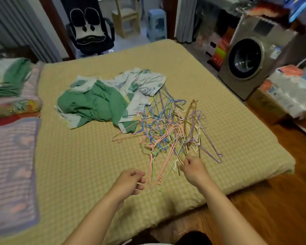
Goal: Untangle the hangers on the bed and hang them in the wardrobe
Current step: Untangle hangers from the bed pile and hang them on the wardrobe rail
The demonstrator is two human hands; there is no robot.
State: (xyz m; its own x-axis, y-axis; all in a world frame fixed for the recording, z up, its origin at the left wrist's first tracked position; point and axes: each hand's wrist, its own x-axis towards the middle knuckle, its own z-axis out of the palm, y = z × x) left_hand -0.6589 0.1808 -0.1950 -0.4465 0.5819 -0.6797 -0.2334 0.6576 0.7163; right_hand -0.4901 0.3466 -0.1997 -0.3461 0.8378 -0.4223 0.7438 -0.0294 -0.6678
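Observation:
A tangled pile of thin wire hangers (168, 131) in pink, blue, green, purple and tan lies on the yellow bed (81, 156), towards its right side. My right hand (194, 169) is at the pile's near edge, fingers curled and pinching hanger wires there. My left hand (131, 183) hovers just left of the pile's nearest pink and green hangers, fingers curled; a pale wire seems to run between its fingers. No wardrobe is in view.
A crumpled green and white cloth (102, 101) lies behind the pile. Folded bedding (11, 89) is stacked at the left edge. A washing machine (249, 64) stands right of the bed on the wooden floor, an office chair (90, 30) beyond the far edge.

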